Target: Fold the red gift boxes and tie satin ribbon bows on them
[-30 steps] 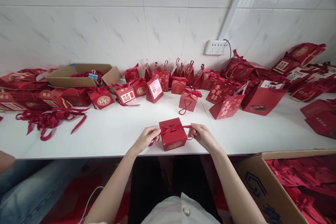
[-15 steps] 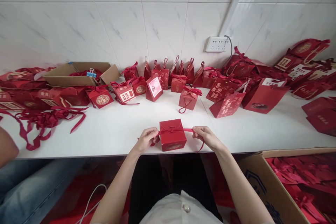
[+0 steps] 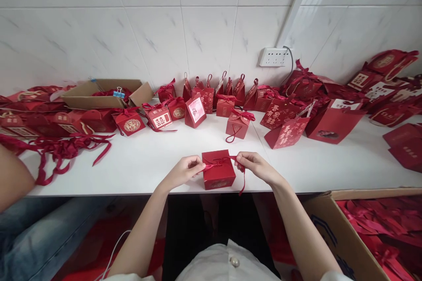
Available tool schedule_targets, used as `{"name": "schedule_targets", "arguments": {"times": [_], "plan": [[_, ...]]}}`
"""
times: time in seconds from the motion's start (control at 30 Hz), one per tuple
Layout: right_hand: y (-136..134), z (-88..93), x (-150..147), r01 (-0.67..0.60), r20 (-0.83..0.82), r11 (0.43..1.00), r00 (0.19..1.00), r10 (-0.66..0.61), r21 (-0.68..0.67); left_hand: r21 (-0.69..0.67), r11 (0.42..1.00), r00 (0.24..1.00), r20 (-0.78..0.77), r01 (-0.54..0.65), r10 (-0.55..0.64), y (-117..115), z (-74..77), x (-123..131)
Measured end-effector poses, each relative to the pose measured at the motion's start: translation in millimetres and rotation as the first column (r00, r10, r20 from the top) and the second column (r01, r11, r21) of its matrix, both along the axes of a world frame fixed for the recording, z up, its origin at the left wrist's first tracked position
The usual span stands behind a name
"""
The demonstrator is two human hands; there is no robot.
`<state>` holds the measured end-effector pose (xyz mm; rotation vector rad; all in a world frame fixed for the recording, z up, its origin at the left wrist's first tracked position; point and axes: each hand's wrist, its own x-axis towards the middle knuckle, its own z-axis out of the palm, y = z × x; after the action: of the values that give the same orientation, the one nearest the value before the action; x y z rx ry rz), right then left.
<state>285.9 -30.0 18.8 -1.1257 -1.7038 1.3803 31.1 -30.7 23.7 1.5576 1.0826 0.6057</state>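
A small red gift box point(image 3: 218, 174) with a gold emblem on its front stands at the near edge of the white table point(image 3: 154, 162). A red ribbon point(image 3: 220, 162) crosses its top. My left hand point(image 3: 183, 171) pinches the ribbon's left end beside the box. My right hand point(image 3: 252, 166) pinches the right end, and a loose tail hangs from it past the table edge. Both hands sit close against the box sides.
Many red gift boxes and bags point(image 3: 237, 124) line the back of the table. An open cardboard box point(image 3: 99, 93) and a pile of loose ribbons point(image 3: 62, 149) lie at the left. A carton of ribbons point(image 3: 372, 228) stands at lower right. Another person's arm point(image 3: 13, 180) shows at far left.
My hands have drawn in toward the box after pulling the ribbon ends taut and apart. The ribbon tail now dangles from my right hand. The other person's arm has come further into view.
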Motion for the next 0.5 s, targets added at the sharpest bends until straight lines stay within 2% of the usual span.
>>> {"name": "schedule_targets", "arguments": {"times": [0.13,0.3,0.4,0.5], "plan": [[-2,9.5,-10,0.076,-0.023,0.984,0.997,-0.073,0.163,0.043,0.999,0.999,-0.048,0.022,-0.02,-2,6.1,3],[2,2.9,-32,0.077,-0.109,0.988,0.992,-0.063,0.136,0.06,0.996,0.994,-0.099,0.059,-0.053,-3,7.5,7],[3,-4.0,-43,0.148,-0.115,0.976,0.985,-0.13,0.161,0.207,0.978,0.979,-0.203,0.02,0.023,-6,9.7,7],[2,-8.8,-50,0.212,-0.122,0.962,0.974,-0.192,0.173,0.47,0.882,0.932,-0.334,0.034,0.142,-8,9.5,4]]}}
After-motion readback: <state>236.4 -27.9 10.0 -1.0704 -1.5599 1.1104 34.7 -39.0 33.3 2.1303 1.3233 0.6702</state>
